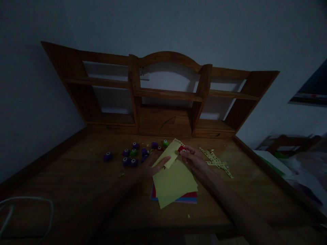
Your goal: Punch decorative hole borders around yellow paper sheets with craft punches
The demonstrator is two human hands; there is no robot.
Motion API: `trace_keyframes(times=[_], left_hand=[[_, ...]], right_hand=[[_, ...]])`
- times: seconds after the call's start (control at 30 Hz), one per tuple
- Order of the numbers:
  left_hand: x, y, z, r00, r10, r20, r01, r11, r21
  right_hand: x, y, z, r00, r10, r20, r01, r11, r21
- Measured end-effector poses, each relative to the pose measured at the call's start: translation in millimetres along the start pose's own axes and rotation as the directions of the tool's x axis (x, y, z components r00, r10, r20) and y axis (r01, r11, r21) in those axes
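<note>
My left hand is closed on a folded or narrow piece of yellow paper, thumb on top. Along the paper's far edge runs a row of small punched holes. My right hand grips a small red craft punch at the paper's right edge; I cannot tell whether the edge is inside its slot. Beneath both hands lie loose yellow sheets on a stack of coloured paper. Past my left hand, several purple punches, green punches and another red punch are spread out.
Yellow strips full of holes lie crossed on the wooden desk at right. A wooden shelf unit stands along the back. A white cable loops at the lower left. Paper scraps dot the desk. The room is dim.
</note>
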State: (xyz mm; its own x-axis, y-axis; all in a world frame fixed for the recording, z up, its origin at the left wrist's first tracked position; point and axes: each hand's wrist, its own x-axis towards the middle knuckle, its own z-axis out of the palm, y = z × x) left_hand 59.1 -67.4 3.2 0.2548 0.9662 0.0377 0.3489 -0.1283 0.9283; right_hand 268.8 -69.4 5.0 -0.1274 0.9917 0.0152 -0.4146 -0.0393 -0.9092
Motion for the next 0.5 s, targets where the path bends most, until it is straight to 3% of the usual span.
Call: trace_keyframes(times=[0.13, 0.3, 0.4, 0.5], left_hand=[[0.8, 0.0, -0.2, 0.996, 0.076, 0.042, -0.079, 0.993, 0.085], [-0.9, 2.7, -0.9, 0.992, 0.122, 0.013, -0.123, 0.984, 0.129], [-1.9, 3.5, -1.8, 0.990, 0.120, 0.072, -0.129, 0.983, 0.131], [-2.2, 3.7, -1.9, 0.995, 0.094, 0.043, -0.099, 0.986, 0.136]], right_hand=[[-0.9, -0.5, -0.2, 1.000, -0.001, -0.024, 0.001, 1.000, 0.008], [0.6, 0.8, -1.4, 1.000, -0.004, -0.020, 0.004, 1.000, -0.001], [2.4, 1.8, -2.4, 0.999, -0.012, -0.033, 0.012, 1.000, -0.005], [3.3, 2.0, -3.2, 1.000, -0.027, -0.008, 0.027, 0.999, -0.036]])
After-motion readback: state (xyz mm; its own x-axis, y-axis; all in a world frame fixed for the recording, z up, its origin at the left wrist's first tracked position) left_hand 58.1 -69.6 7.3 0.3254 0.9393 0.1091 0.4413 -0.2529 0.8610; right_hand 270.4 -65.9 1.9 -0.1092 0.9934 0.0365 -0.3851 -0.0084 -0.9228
